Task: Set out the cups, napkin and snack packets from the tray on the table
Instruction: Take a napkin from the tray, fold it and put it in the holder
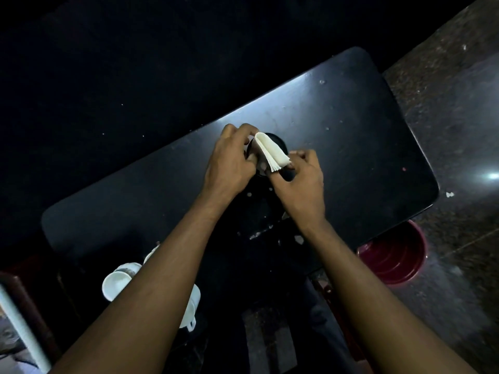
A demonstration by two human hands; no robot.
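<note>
A folded stack of white napkins [271,152] is held over a dark round holder [278,143] in the middle of the black table [351,136]. My left hand [232,160] wraps the holder's left side and touches the napkins' folded edge. My right hand [305,176] pinches the napkins' loose lower corner. White cups [118,283] lie at the lower left, one on its side, another [193,306] partly hidden under my left forearm. The tray and snack packets are too dark to make out.
A dark red bucket [397,260] stands on the speckled floor [459,117] off the table's near right corner. White crumbs dot the tabletop. A white pole [21,327] runs along the lower left edge. The far left is in darkness.
</note>
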